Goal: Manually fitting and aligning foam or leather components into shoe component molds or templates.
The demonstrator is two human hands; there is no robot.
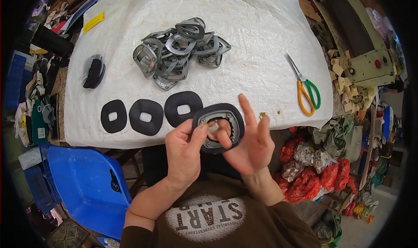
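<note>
My left hand (pixel 185 154) pinches a grey frame (pixel 214 116) by its left side, thumb on top. Black soft material (pixel 238 126) is wrapped around the frame's edge. My right hand (pixel 252 150) is at the frame's right side, one digit bent over the central opening and the other visible fingers spread apart. Beyond the hands, three black pads with square holes lie in a row: a left pad (pixel 106 124), a middle pad (pixel 139 122) and a right pad (pixel 174 108). A pile of bare grey frames (pixel 179 45) is farther back.
Orange-and-green-handled scissors (pixel 306 93) lie right on the white sheet (pixel 261 35). A dark stack of pieces (pixel 93 72) and a yellow packet (pixel 93 22) are left. Below the table edge stand a blue tub (pixel 82 174) and red bags (pixel 305 182). Green machinery (pixel 370 67) flanks the right.
</note>
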